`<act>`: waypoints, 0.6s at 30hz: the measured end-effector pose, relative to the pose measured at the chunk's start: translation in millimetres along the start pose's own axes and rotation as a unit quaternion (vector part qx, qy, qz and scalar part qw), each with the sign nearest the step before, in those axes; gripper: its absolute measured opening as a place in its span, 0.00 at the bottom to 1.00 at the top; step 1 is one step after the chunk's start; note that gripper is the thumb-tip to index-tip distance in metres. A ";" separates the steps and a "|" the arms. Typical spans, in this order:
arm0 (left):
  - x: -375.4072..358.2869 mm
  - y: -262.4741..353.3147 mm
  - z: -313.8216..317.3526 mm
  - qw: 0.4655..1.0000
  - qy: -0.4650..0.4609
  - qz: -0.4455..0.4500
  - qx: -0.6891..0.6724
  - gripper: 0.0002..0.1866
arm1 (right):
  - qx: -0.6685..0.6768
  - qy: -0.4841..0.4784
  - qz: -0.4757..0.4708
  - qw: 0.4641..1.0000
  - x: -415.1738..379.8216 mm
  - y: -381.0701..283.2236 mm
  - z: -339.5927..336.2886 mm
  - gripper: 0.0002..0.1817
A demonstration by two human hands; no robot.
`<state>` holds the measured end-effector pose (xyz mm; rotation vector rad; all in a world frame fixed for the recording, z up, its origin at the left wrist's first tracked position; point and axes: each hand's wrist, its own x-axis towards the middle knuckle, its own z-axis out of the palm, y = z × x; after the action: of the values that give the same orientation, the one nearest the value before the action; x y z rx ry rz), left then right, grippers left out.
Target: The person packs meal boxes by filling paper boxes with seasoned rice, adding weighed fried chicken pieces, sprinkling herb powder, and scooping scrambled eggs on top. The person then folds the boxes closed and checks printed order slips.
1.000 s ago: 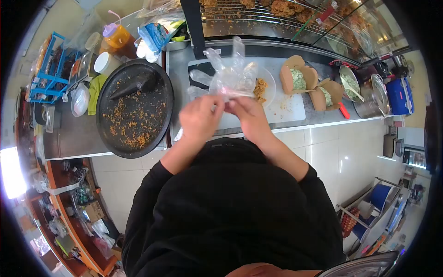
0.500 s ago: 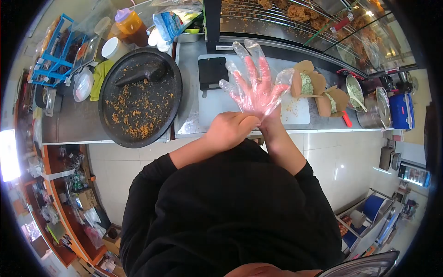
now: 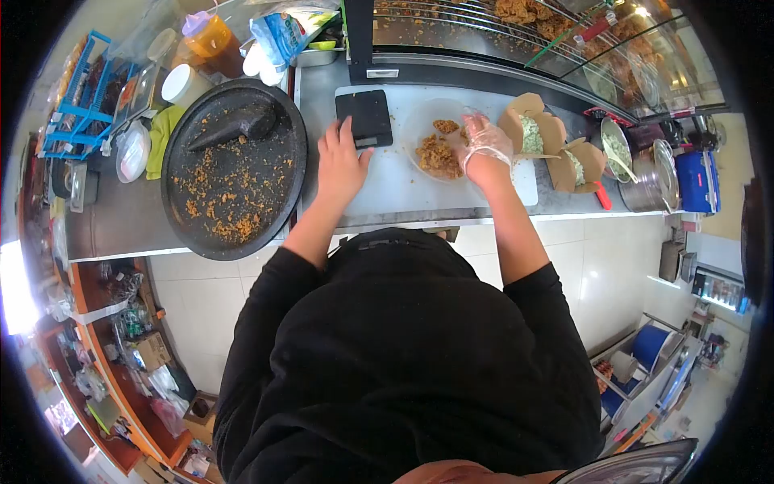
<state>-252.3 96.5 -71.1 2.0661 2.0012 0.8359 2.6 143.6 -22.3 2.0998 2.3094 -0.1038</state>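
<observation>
My bare left hand [image 3: 343,160] is open with its fingers stretched out, at the lower left edge of a flat black kitchen scale [image 3: 364,118]. On my right hand [image 3: 487,147] is a clear plastic glove. Its bent fingers are at the right side of a clear round bowl [image 3: 419,121] on the white cutting board [image 3: 387,185]. Chopped brown fried chicken [image 3: 438,156] lies in the bowl, close to the gloved fingertips. What those fingers hold is partly hidden. Right of this hand stand two open brown paper boxes [image 3: 524,106] with pale green-white food in them.
A large dark round pan [image 3: 234,181] with crumbs and a black scoop [image 3: 238,133] stands on the left. Behind the board is a glass display case [image 3: 484,48] with fried chicken. A metal bowl [image 3: 617,149] and a pot [image 3: 649,185] stand on the right.
My hands have parted: the left moved left from the glove's cuff to the scale, the gloved right moved to the bowl. The bowl of chicken, not visible before, shows on the board.
</observation>
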 end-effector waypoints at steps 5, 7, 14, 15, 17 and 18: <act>46.4 -21.6 30.5 0.997 -0.012 -0.007 0.074 0.34 | -0.010 -0.046 0.135 0.990 4.2 12.3 4.0 0.19; 52.5 -29.8 34.4 0.994 -0.058 -0.014 0.088 0.32 | 0.055 -0.057 0.129 0.988 4.2 30.3 30.2 0.17; 34.1 -27.7 28.9 0.991 -0.130 0.010 0.009 0.26 | 0.237 0.028 0.048 0.970 -2.3 41.7 20.1 0.16; 31.4 -23.7 26.0 0.992 -0.128 0.017 -0.007 0.25 | 0.258 0.032 0.038 0.965 -0.8 35.8 14.9 0.16; 19.8 -22.7 29.3 0.994 -0.079 0.009 -0.079 0.23 | 0.354 0.004 0.043 0.934 11.0 28.0 37.0 0.17; 14.2 -22.4 29.9 0.992 -0.054 0.006 -0.115 0.22 | 0.402 -0.010 0.045 0.915 15.1 21.8 44.8 0.17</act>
<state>-258.2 120.5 -102.6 1.9507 1.7484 0.8894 21.5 157.9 -68.7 2.4598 2.3873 -1.2603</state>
